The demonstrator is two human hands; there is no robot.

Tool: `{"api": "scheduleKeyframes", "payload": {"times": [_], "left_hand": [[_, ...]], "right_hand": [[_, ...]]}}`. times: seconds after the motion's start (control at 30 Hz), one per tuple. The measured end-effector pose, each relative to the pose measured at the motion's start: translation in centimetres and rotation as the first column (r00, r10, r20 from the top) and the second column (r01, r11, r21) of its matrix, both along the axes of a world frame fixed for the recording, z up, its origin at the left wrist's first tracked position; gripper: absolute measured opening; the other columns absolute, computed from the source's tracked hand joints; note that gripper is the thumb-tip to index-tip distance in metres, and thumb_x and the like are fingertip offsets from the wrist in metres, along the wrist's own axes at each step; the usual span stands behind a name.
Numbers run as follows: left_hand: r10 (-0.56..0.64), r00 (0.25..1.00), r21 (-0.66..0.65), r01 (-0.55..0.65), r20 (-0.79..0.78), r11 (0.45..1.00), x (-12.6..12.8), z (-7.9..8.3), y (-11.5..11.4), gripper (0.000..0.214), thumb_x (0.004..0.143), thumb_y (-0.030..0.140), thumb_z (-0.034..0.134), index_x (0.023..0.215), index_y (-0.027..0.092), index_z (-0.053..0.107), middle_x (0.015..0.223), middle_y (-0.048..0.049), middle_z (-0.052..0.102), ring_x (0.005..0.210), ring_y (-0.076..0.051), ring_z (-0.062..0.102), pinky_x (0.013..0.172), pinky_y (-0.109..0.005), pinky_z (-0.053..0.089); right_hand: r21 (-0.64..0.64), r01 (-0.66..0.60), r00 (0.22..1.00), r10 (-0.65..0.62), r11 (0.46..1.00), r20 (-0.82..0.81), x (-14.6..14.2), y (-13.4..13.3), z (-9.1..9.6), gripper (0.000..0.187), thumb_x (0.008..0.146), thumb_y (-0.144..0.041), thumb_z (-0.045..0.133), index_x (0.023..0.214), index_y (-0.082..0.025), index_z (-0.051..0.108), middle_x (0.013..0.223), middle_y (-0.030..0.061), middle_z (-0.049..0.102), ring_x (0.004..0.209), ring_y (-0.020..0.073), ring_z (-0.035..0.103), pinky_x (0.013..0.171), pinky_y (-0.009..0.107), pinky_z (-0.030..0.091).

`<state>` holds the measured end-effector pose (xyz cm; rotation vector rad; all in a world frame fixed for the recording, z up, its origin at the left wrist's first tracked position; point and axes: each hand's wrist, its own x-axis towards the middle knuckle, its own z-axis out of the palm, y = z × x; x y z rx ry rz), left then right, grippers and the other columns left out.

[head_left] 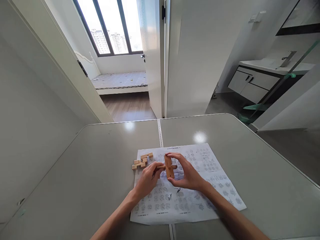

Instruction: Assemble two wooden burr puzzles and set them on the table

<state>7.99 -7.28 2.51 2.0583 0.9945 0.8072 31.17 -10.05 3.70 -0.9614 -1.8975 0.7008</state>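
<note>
My right hand (188,175) pinches an upright wooden puzzle block (169,166) between thumb and fingers, just above a printed instruction sheet (200,196). My left hand (148,180) grips a thin wooden bar (160,166) that runs crosswise into that block. Both hands are closed on the joined pieces. Several loose wooden puzzle pieces (141,160) lie on the sheet's upper left corner, just left of my left hand.
The sheet lies on a grey folding table (87,173) with a seam down its middle. Beyond the far edge an open door (151,56) leads to a room with a bed and window. At the right stands a bathroom vanity (252,83).
</note>
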Motion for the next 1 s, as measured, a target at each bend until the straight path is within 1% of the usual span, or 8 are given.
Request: {"api": "scheduleKeyframes", "payload": {"times": [0.13,0.23,0.53,0.73,0.8,0.9,1.0], "left_hand": [[0.012,1.000,0.015,-0.012,-0.001,1.000,-0.03,-0.09,-0.04,0.018,0.107,0.029,0.049,0.115,0.021,0.062,0.096,-0.0036,0.075,0.073,-0.013,0.066,0.073,-0.025,0.054],[0.011,1.000,0.012,-0.011,0.006,1.000,-0.03,-0.16,0.01,0.019,0.108,0.031,0.048,0.116,0.021,0.061,0.094,-0.0027,0.074,0.069,-0.012,0.063,0.072,-0.024,0.053],[0.018,1.000,0.004,-0.018,0.003,1.000,0.09,0.02,0.00,0.020,0.108,0.033,0.047,0.116,0.020,0.061,0.089,-0.0018,0.072,0.069,-0.013,0.061,0.072,-0.024,0.051],[0.027,0.998,0.018,-0.026,-0.053,0.999,-0.24,-0.62,0.09,0.027,0.111,0.035,0.039,0.126,0.021,0.057,0.075,0.0027,0.063,0.068,-0.014,0.060,0.075,-0.026,0.049],[0.033,0.997,0.014,-0.033,-0.063,0.999,-0.31,-0.80,0.13,0.028,0.112,0.035,0.037,0.130,0.021,0.055,0.073,0.0036,0.061,0.068,-0.014,0.060,0.075,-0.026,0.049],[0.039,0.997,0.004,-0.039,-0.059,0.999,-0.28,-0.76,0.12,0.029,0.112,0.036,0.037,0.131,0.022,0.053,0.074,0.0031,0.062,0.067,-0.015,0.060,0.074,-0.026,0.049],[0.048,0.998,0.005,-0.047,-0.045,0.999,-0.14,-0.49,0.04,0.029,0.110,0.037,0.040,0.132,0.022,0.052,0.080,0.0008,0.066,0.069,-0.015,0.061,0.072,-0.026,0.050]], "right_hand": [[-0.007,0.004,1.000,-0.004,1.000,0.021,0.03,0.06,-0.14,0.083,0.078,-0.022,0.080,0.152,-0.030,0.042,0.151,0.0119,0.053,0.142,0.0328,0.050,0.117,0.051,0.047],[-0.001,-0.010,0.999,0.010,1.000,0.041,0.02,0.14,-0.23,0.083,0.078,-0.021,0.079,0.152,-0.030,0.042,0.149,0.0118,0.054,0.141,0.0326,0.051,0.116,0.050,0.048],[-0.006,-0.017,0.997,0.018,1.000,0.069,-0.02,0.33,-0.69,0.082,0.078,-0.022,0.079,0.151,-0.029,0.042,0.150,0.0129,0.053,0.141,0.0334,0.051,0.115,0.052,0.048],[-0.021,-0.003,0.997,0.004,1.000,0.082,0.06,0.27,-0.60,0.081,0.081,-0.024,0.080,0.152,-0.030,0.041,0.151,0.0119,0.053,0.142,0.0320,0.050,0.117,0.050,0.047],[-0.026,0.003,0.996,-0.001,1.000,0.087,0.15,0.31,-0.66,0.082,0.082,-0.027,0.080,0.153,-0.030,0.040,0.150,0.0118,0.054,0.142,0.0321,0.051,0.117,0.050,0.047],[-0.051,0.002,0.995,0.003,0.999,0.098,0.29,0.40,-0.85,0.083,0.082,-0.032,0.081,0.154,-0.030,0.039,0.149,0.0122,0.055,0.139,0.0327,0.054,0.114,0.049,0.051],[-0.073,0.009,0.995,-0.002,0.997,0.097,0.34,0.46,-0.99,0.083,0.082,-0.036,0.083,0.152,-0.029,0.040,0.148,0.0124,0.057,0.136,0.0329,0.057,0.111,0.050,0.052]]}}
